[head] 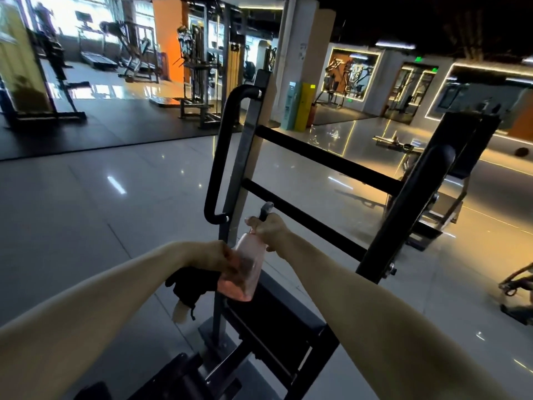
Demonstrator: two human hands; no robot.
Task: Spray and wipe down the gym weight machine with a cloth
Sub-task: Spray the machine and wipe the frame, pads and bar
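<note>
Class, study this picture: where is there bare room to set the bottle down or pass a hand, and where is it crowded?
Bare: the tiled floor between the black mat and the machine's left upright; the gap between the two upper crossbars looks passable. Crowded: by that upright, where left hand, right hand, spray bottle and cloth meet.

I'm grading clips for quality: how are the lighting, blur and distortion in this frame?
Head view: windows blown out against a dim foreground; ceiling lights glare on the glossy floor; wide-angle distortion leans the pillar; spray bottle, left hand and black cloth are blurred.
</note>
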